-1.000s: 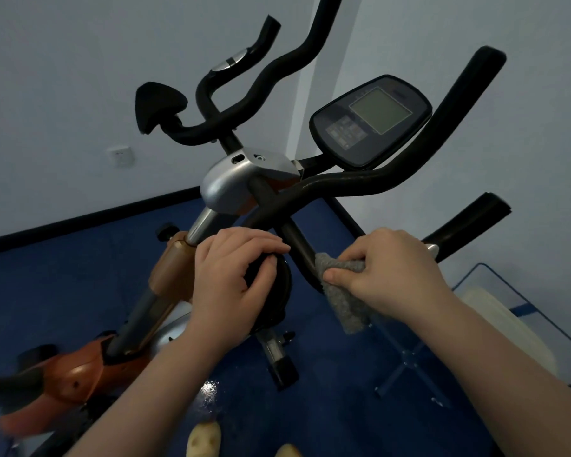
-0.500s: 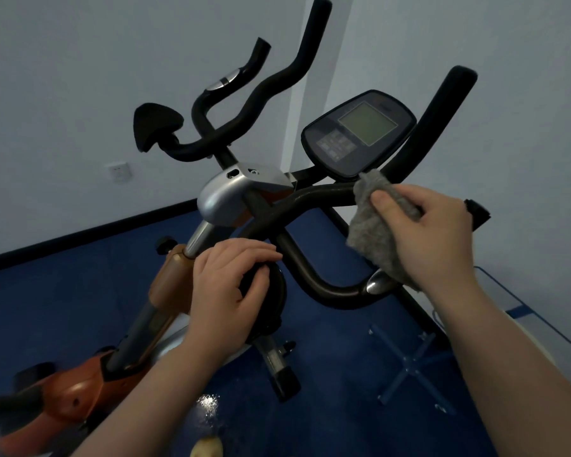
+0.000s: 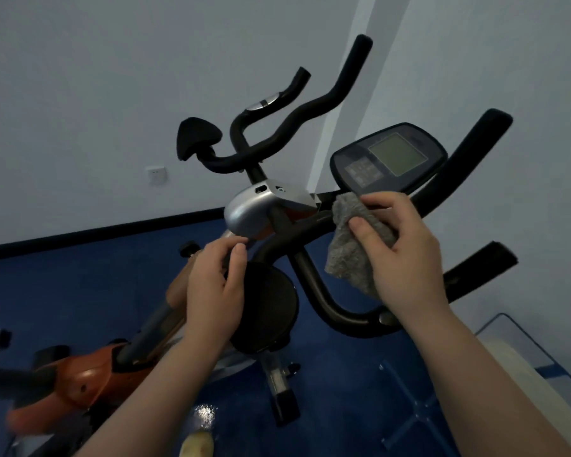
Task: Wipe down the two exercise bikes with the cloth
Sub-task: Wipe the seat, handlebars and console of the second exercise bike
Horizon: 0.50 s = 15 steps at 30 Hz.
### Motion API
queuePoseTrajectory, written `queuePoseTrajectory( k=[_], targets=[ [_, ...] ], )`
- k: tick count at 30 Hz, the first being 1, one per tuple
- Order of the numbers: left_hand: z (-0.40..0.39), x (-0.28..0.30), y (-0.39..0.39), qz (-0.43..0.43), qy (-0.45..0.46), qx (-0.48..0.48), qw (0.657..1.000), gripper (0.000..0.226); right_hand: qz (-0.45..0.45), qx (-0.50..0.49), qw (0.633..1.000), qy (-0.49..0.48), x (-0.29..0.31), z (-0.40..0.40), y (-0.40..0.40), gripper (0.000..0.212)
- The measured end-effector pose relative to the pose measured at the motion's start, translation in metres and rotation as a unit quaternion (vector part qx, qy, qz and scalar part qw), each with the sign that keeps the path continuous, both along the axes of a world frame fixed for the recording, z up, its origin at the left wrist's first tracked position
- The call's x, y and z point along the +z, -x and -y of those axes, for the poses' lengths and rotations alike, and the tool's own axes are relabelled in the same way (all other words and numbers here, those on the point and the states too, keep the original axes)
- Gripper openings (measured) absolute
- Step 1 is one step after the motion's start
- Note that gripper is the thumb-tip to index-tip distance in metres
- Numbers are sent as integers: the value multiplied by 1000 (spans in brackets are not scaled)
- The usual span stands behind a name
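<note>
cloth (image 3: 353, 245) is bunched in the right hand (image 3: 406, 258), thumb and fingers clamped on it, pressed against the handlebar (image 3: 304, 229) just below the console (image 3: 389, 159). left hand (image 3: 215, 285) sits at the edge of the round black pad (image 3: 267, 305), fingers loosely curled at its rim; can't tell if it's really gripping or just steadying

risks as I read them:
- cloth sits right under the console edge: an upward stroke likely drags it over the screen and buttons, and if it's damp that's moisture on the electronics
- loose lower half of the cloth hangs free, could snag on the bar bend or slip out of the pinch mid-stroke
- if the left hand isn't properly braced, pushing hard on the bar may rock the bike (image 3: 89, 380)
- second handlebar (image 3: 277, 133) behind looks untouched from here, easy to skip
- shiny patch on the floor (image 3: 205, 413) near the feet, possibly wet, slip hazard when stepping across
</note>
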<state>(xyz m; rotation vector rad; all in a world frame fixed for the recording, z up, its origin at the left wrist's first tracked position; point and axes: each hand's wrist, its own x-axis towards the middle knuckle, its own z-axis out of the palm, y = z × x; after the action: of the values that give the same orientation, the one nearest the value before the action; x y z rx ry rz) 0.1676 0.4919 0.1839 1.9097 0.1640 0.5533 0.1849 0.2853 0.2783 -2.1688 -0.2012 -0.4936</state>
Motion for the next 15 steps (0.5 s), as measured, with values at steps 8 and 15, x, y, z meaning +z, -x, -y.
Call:
queuePoseTrajectory(
  k=[8, 15],
  targets=[
    [2, -9, -1, -15, 95, -48, 994, 47, 56, 228, 929, 288, 4, -58, -44, 26],
    [2, -12, 0, -39, 146, -98, 984, 60, 93, 349, 829, 426, -22, -63, -60, 26]
  ],
)
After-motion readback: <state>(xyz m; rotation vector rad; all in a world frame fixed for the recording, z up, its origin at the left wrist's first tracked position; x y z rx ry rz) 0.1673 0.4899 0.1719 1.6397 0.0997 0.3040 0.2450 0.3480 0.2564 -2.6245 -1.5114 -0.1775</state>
